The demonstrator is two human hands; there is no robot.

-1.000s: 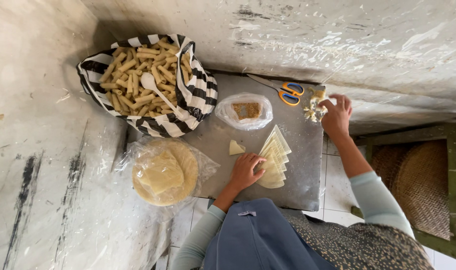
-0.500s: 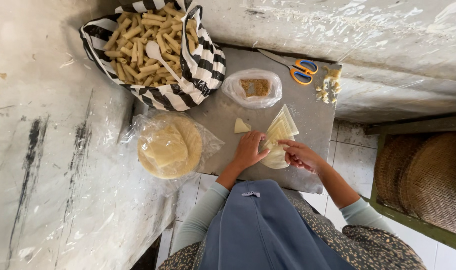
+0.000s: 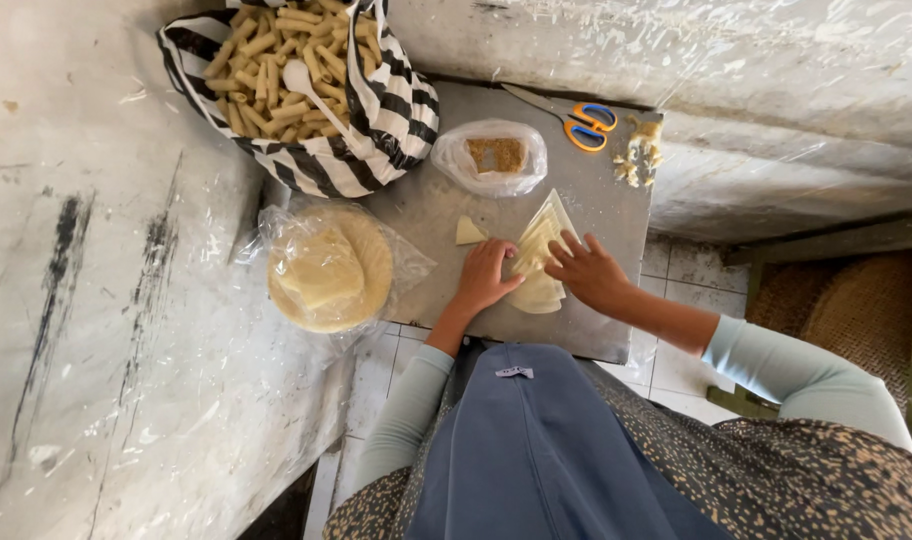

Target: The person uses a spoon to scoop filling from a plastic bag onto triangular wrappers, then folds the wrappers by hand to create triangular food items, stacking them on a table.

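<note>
Both forearms reached forward from the body over a small grey metal tabletop (image 3: 616, 215), sleeves in pale blue-green pushed to above the wrist. The left hand (image 3: 486, 278) lay palm down, fingers loosely curled, pressing on the near left edge of a fanned stack of triangular pastry sheets (image 3: 538, 262). The right hand (image 3: 588, 270) came in from the right at a slant, its fingers spread and laid flat on the right side of the same stack; neither hand had closed around anything, both simply rested on the sheets. The stack sat in the middle of the tabletop, points aimed away from the person.

Just left of the stack lay one small loose triangle of dough (image 3: 469, 232). Beyond it stood an open clear plastic bag (image 3: 490, 157) holding a brownish filling. Orange-and-blue-handled scissors (image 3: 574, 122) lay at the far edge, with a little heap of pale scraps (image 3: 639, 152) to their right. At the far left corner sat a black-and-white striped bag (image 3: 306, 90) full of rolled pale pastries, a white spoon (image 3: 311, 88) lying on them. Left of the tabletop, a round pile of pastry wrappers (image 3: 330, 268) sat in clear plastic wrap.
</note>
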